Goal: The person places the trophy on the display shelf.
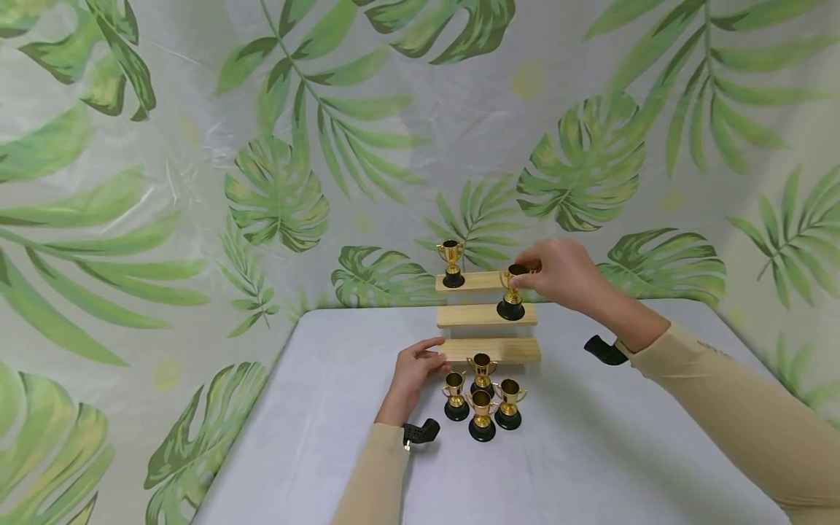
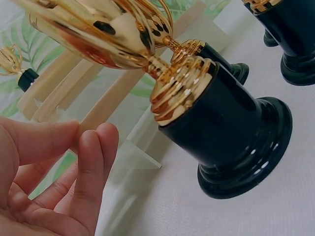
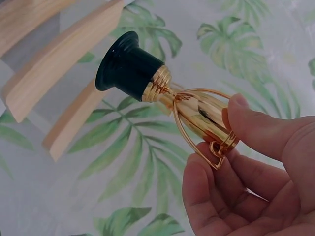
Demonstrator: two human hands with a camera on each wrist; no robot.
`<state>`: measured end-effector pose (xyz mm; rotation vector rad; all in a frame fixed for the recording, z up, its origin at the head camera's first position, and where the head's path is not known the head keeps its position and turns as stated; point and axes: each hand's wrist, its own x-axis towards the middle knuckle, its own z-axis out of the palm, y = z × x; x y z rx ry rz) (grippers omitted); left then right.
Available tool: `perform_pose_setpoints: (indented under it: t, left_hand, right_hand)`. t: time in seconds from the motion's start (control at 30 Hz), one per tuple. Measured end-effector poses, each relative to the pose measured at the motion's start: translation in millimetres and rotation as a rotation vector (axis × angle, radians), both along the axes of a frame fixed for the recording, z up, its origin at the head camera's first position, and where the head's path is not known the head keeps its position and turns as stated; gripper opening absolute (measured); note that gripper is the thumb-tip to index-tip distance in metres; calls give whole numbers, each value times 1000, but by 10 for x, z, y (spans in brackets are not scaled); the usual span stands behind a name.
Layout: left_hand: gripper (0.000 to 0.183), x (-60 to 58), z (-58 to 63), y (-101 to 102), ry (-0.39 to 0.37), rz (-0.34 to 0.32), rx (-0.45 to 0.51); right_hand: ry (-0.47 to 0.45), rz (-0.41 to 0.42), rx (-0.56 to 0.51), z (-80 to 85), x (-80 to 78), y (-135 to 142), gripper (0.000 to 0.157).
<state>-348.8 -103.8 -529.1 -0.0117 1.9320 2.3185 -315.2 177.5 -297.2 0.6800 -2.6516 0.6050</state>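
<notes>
My right hand pinches a small gold trophy cup by its bowl, thumb on one side and fingers on the other. Its black base is at the right part of the middle step of a wooden three-step display stand; whether it touches the step I cannot tell. At the stand's lowest step, my left hand pinches the left end between thumb and fingertips, as the left wrist view shows. Another trophy cup stands upright at the left of the top step.
Several more gold trophy cups with black bases stand close together on the white-covered table, in front of the stand and right of my left hand. Behind the table hangs a leaf-patterned curtain.
</notes>
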Motion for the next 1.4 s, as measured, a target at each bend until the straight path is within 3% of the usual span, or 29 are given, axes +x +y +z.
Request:
perform_pose_setpoints:
  t: [0.6, 1.1, 1.4]
  left_hand:
    - [39, 8, 23, 2, 2, -11, 2]
    - [39, 20, 4, -8, 12, -16, 6]
    - [39, 10, -16, -13, 23, -17, 15]
  right_hand:
    - [-68, -14, -28, 159, -282, -119, 35]
    - [-61, -38, -5, 168, -527, -224, 33]
    - [-79, -38, -12, 87, -676, -262, 33]
